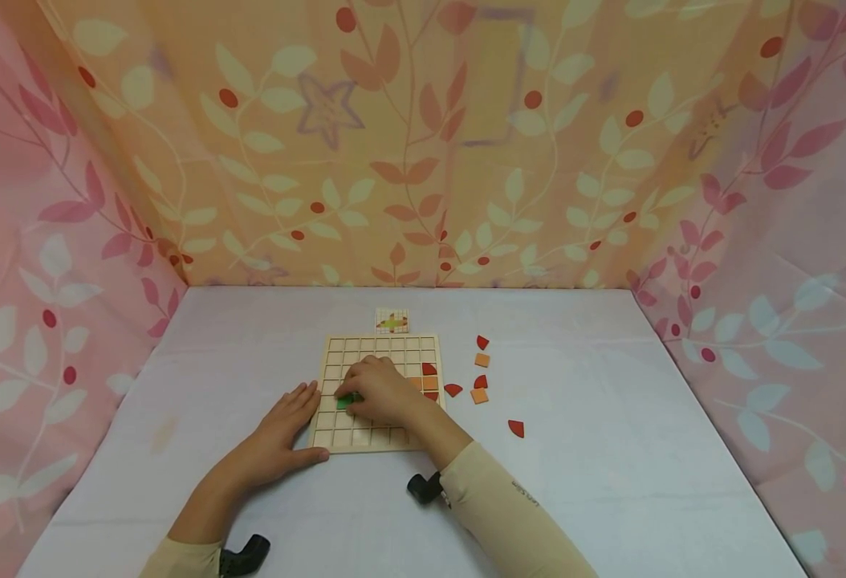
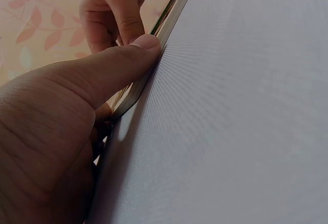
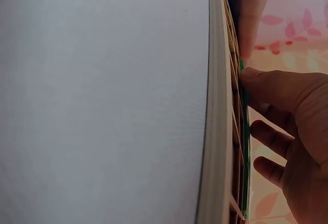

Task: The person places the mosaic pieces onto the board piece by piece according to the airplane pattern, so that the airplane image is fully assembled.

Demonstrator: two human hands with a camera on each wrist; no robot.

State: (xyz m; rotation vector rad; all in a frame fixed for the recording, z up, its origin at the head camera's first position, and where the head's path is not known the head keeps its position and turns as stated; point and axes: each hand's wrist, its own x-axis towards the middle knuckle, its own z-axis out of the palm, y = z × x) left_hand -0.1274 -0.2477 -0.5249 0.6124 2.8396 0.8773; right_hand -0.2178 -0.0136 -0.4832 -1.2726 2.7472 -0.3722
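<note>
A square wooden grid board [image 1: 376, 438] lies on the white table. My left hand [image 1: 278, 433] rests at its lower left corner, thumb along the near edge and fairly straight fingers at the left side. Over the board's middle, my right hand [image 1: 380, 391] pinches a green tile [image 1: 343, 403] between thumb and fingers, down at the grid; the hand partly covers it. In the right wrist view the thumb [image 3: 266, 83] touches green at the board's surface. Red quarter-round tiles [image 1: 429, 368] and orange square tiles [image 1: 430, 384] sit in cells at the board's right side.
Loose red tiles [image 1: 516, 429] and orange tiles [image 1: 479, 396] lie to the right of the board. A small picture card [image 1: 392, 321] lies beyond its far edge. Patterned cloth walls [image 1: 408, 160] surround the table [image 1: 575, 498] at the back and sides.
</note>
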